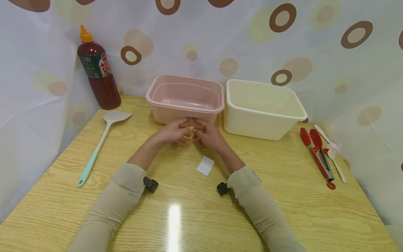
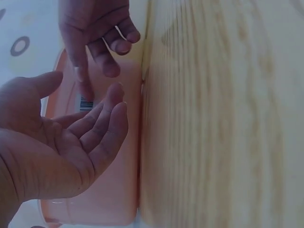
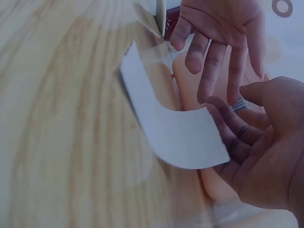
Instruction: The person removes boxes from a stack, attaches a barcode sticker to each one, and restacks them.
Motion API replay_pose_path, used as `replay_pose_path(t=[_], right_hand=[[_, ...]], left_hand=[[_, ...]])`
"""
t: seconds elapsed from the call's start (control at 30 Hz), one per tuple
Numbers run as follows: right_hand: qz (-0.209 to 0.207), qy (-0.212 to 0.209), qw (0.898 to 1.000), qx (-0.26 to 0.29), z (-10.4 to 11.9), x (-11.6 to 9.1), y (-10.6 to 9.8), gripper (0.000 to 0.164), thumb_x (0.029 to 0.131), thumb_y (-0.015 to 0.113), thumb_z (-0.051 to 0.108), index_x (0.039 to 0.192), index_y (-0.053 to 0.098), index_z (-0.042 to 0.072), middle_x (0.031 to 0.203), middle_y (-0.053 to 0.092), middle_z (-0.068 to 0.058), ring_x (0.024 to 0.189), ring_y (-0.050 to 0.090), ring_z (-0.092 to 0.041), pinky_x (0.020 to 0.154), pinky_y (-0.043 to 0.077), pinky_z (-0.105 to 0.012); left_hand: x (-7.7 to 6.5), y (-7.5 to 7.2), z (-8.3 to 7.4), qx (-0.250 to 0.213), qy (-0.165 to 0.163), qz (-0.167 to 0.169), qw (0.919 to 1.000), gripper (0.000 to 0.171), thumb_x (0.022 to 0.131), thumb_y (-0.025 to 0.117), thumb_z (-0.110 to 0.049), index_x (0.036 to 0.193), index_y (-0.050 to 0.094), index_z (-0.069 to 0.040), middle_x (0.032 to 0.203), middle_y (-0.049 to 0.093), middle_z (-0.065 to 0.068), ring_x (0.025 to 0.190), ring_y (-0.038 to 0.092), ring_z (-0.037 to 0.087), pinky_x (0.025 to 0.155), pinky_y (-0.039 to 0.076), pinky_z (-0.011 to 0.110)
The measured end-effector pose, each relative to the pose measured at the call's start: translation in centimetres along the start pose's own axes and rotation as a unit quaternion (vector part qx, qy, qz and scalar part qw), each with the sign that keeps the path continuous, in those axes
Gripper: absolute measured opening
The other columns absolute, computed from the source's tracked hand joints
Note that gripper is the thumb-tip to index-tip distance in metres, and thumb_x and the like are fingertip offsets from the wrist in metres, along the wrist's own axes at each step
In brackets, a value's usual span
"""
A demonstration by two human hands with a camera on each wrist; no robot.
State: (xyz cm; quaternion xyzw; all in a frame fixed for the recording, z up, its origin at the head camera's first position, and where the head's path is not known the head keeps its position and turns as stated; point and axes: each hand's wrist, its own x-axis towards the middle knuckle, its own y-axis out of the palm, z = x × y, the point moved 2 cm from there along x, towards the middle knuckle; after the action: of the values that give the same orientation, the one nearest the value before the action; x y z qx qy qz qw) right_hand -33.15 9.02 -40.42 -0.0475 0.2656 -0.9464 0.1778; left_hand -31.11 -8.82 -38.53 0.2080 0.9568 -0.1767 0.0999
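Note:
A small barcode sticker (image 1: 191, 118) is on the front wall of the pink plastic bin (image 1: 163, 113). My left hand (image 1: 172, 133) reaches it from the left, with its index fingertip right at the sticker's edge. From the other side comes my right hand (image 1: 210, 134), its index finger extended to the sticker as well. In the left wrist view, the right index fingertip overlaps the barcode (image 2: 86, 104). The remaining fingers of both hands are loosely bent and hold nothing. Close below the hands, a white piece of paper (image 1: 205, 165) lies on the table, its end curling up in the right wrist view.
A cream bin (image 1: 252, 126) stands right beside the pink one. To the left are a spatula (image 1: 102, 141) and a red sauce bottle (image 1: 105, 84). Red-tipped tongs (image 1: 318, 157), a white fork (image 1: 325, 137) and a white spoon (image 1: 337, 164) lie at the right. A patterned sheet (image 1: 201, 45) hangs behind.

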Motion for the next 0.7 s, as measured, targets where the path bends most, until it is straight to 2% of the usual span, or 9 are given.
replay_pose_path(t=[0.13, 0.27, 0.37, 0.57, 0.7], right_hand=[[0.001, -0.013, 1.0, 0.0, 0.57, -0.03, -0.41, 0.056, 0.104, 0.058, 0.031, 0.156, 0.041, 0.019, 0.103, 0.075, -0.02, 0.081, 0.072, -0.035, 0.064, 0.056, -0.029], [0.005, -0.017, 1.0, 0.015, 0.94, -0.22, -0.6, 0.055, 0.105, 0.057, 0.027, 0.156, 0.041, 0.018, 0.1, 0.075, -0.021, 0.081, 0.071, -0.039, 0.064, 0.055, -0.03], [0.017, -0.006, 1.0, 0.013, 0.85, -0.35, -0.49, 0.056, 0.105, 0.057, 0.024, 0.157, 0.038, 0.015, 0.101, 0.074, -0.022, 0.083, 0.071, -0.038, 0.066, 0.057, -0.032], [0.059, 0.015, 0.998, 0.009, 0.28, -0.34, -0.07, 0.061, 0.106, 0.055, 0.027, 0.16, 0.03, 0.015, 0.112, 0.072, -0.022, 0.088, 0.072, -0.029, 0.069, 0.059, -0.033], [0.055, 0.014, 0.998, 0.008, 0.41, -0.4, -0.37, 0.061, 0.105, 0.055, 0.029, 0.16, 0.03, 0.017, 0.112, 0.072, -0.023, 0.084, 0.071, -0.031, 0.068, 0.059, -0.035]], left_hand=[[-0.26, -0.26, -0.27, -0.013, 0.009, 0.004, 0.9999, 0.072, 0.107, 0.047, -0.041, 0.164, 0.013, -0.014, 0.145, 0.057, 0.02, 0.119, 0.065, 0.04, 0.087, 0.058, 0.047], [-0.48, -0.72, -0.43, -0.013, 0.021, 0.003, 0.9997, 0.071, 0.107, 0.047, -0.043, 0.165, 0.012, -0.019, 0.145, 0.057, 0.019, 0.12, 0.064, 0.04, 0.087, 0.057, 0.05], [-0.52, -0.93, -0.33, -0.006, 0.021, 0.005, 0.9997, 0.072, 0.107, 0.047, -0.044, 0.165, 0.012, -0.02, 0.145, 0.057, 0.018, 0.12, 0.064, 0.04, 0.089, 0.057, 0.05], [-0.32, -0.86, 0.03, 0.005, 0.011, 0.024, 0.9997, 0.076, 0.106, 0.049, -0.044, 0.165, 0.008, -0.019, 0.144, 0.058, 0.017, 0.12, 0.065, 0.039, 0.091, 0.056, 0.048], [-0.44, -0.92, -0.13, 0.013, 0.011, 0.032, 0.9993, 0.078, 0.106, 0.049, -0.045, 0.165, 0.005, -0.018, 0.146, 0.056, 0.019, 0.121, 0.064, 0.039, 0.095, 0.055, 0.049]])
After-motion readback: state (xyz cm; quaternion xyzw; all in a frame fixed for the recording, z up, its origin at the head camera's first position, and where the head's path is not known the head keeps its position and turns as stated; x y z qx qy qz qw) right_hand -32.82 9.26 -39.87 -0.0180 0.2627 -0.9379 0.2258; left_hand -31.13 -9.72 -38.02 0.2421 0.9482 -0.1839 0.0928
